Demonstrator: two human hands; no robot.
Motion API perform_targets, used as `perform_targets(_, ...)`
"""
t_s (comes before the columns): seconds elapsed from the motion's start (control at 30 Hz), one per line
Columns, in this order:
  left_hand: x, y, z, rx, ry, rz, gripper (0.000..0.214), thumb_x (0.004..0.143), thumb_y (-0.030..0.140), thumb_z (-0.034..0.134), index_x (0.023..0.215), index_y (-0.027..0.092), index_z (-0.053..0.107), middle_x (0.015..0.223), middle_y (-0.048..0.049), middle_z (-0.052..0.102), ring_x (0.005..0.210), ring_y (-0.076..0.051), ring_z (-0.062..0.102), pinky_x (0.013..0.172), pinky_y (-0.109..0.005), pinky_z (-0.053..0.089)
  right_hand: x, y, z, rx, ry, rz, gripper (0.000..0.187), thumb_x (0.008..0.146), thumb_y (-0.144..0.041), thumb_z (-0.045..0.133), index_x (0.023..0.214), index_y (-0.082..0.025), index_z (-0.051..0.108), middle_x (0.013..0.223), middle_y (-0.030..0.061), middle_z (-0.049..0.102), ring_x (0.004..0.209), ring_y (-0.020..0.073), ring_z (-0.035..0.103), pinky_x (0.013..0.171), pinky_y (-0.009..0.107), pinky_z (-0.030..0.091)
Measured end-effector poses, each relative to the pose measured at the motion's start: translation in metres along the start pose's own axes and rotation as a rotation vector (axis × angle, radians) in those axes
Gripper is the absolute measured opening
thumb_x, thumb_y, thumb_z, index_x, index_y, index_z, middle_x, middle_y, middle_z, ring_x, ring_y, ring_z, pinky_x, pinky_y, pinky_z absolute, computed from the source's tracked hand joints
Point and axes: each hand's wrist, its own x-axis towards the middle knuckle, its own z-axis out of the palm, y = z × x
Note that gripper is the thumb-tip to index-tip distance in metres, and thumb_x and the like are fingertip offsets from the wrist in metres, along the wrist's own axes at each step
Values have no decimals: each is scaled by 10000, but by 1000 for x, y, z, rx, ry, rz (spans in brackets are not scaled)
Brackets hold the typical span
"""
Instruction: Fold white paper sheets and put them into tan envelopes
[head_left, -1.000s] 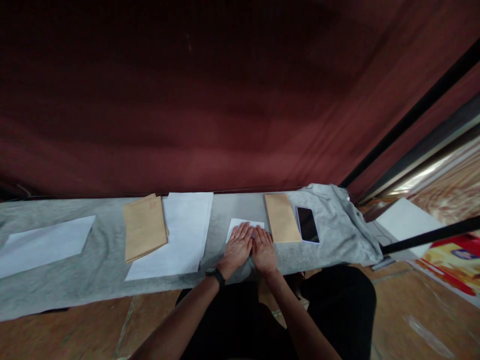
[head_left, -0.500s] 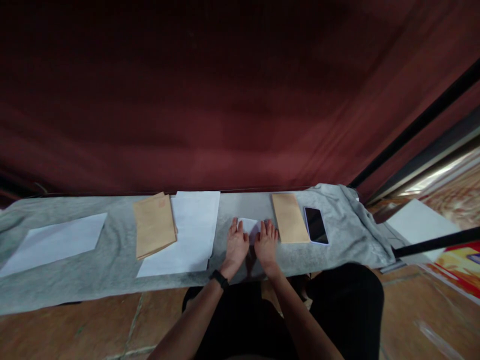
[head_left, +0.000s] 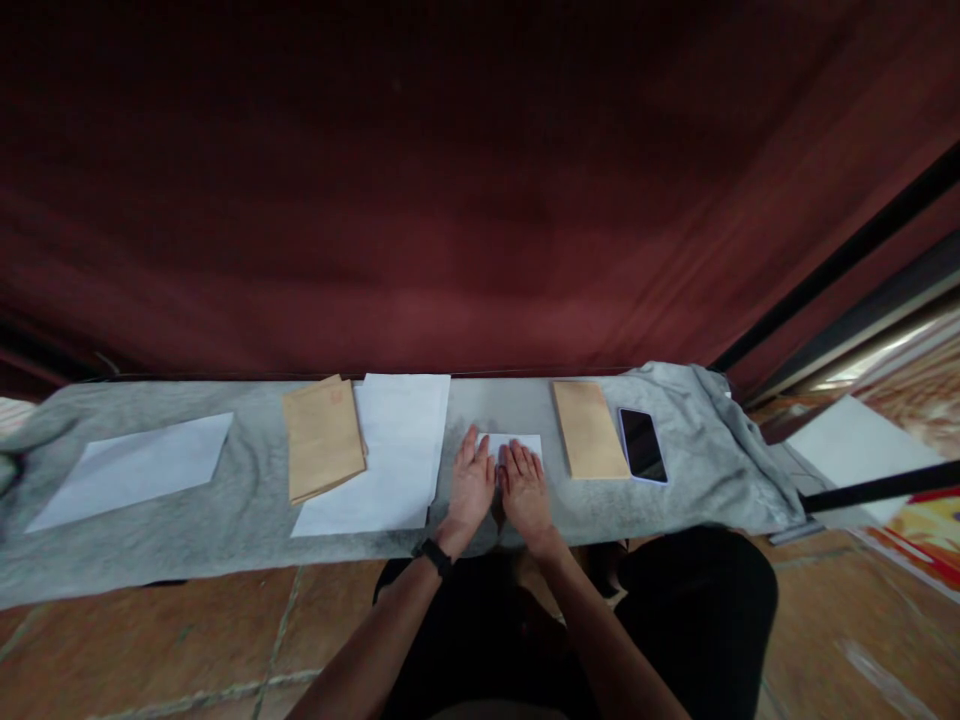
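A small folded white sheet of paper (head_left: 532,441) lies on the grey cloth-covered surface in front of me, its near part hidden under my hands. My left hand (head_left: 471,487), with a black band on the wrist, rests at the sheet's left end, fingers stretched out. My right hand (head_left: 525,497) lies flat over the middle of the paper, its fingers extended and close beside the left hand's. To the right are a brown envelope or stack of them (head_left: 592,430) and a phone (head_left: 643,445) with a dark screen.
Several brown envelopes (head_left: 324,440) overlap large white sheets (head_left: 405,450) on my left. Another white sheet (head_left: 135,470) lies farther left. A dark red curtain (head_left: 480,250) hangs behind the narrow grey cloth (head_left: 255,500). A black bar (head_left: 877,490) crosses at the right.
My right hand has slid left from the paper's right edge onto its middle, up against the left hand. The right end of the paper is now uncovered. The view has shifted slightly.
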Motion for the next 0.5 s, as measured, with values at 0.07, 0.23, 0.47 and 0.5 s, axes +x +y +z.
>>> perform_targets(0.07, -3, 9, 3, 55, -102, 76, 468, 1018, 324, 358, 1430, 153, 498, 1583, -120, 395, 1485, -265, 324, 1208, -503, 306, -5, 0, -1, -38, -25, -15, 518, 976, -142, 383, 1490, -117, 446, 1570, 163, 399, 1459, 256, 356, 1183, 458, 290)
perform_targets(0.23, -6, 15, 7, 179, -208, 82, 618, 1026, 447, 304, 1525, 88, 367, 1598, -144, 356, 1527, -252, 214, 1247, -476, 199, -7, 6, -4, -98, 27, 48, 526, 987, -152, 343, 1498, -46, 413, 1558, 204, 399, 1454, 289, 363, 1172, 478, 299)
perform_targets(0.47, -8, 1, 3, 255, -180, 50, 658, 1023, 435, 304, 1541, 29, 308, 1620, -159, 290, 1525, -253, 214, 1252, -427, 186, -6, 18, -3, -84, 112, 110, 543, 1049, -298, 297, 1489, 2, 407, 1518, 255, 433, 1427, 309, 403, 1151, 489, 330)
perform_targets(0.5, -8, 0, 2, 258, -182, 49, 653, 1023, 428, 304, 1540, 29, 310, 1621, -157, 288, 1525, -252, 215, 1252, -426, 189, -8, 19, -2, -83, 121, 113, 546, 1051, -301, 293, 1493, 0, 401, 1516, 255, 436, 1424, 309, 407, 1147, 490, 334)
